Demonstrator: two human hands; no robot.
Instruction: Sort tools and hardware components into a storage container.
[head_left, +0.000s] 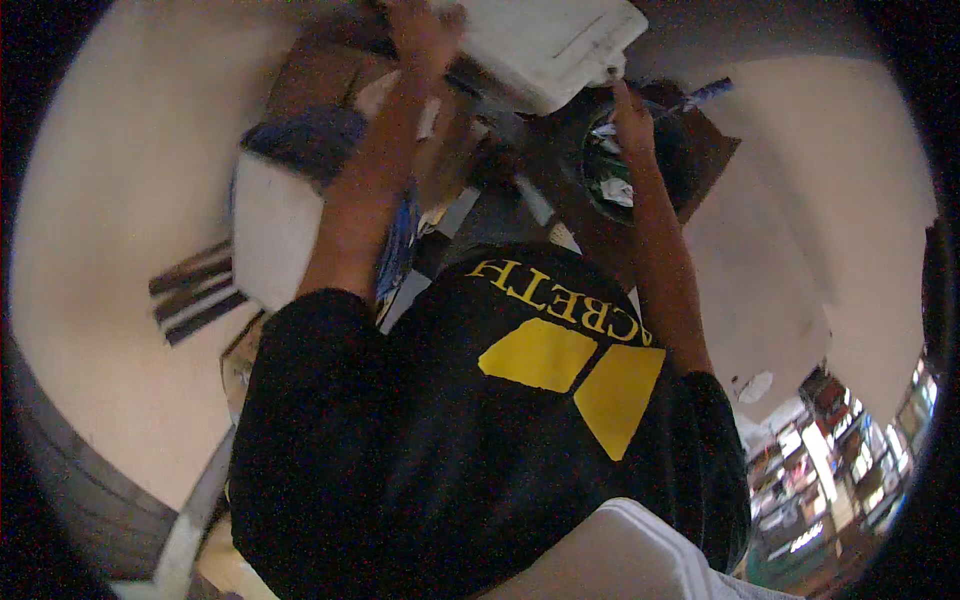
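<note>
At the top edge of the view, a white, flat, box-like plastic piece (545,50) with rounded corners lies between my two hands; its far side is cut off. My left hand (425,38) is closed at its left edge, blurred and partly out of view. My right hand (632,118) reaches up to its lower right corner, with the fingertips closed on that corner. Both arms are stretched forward. Below my right wrist is a dark round bin (605,165) with crumpled white and green scraps inside.
Brown cardboard boxes (315,75) are piled beyond my left forearm. A white box-shaped thing (275,225) with dark blue material stands left of that arm, near dark slats (200,290). Pale floor (120,200) shows on the left. Shelves with mixed goods (840,460) appear at the lower right.
</note>
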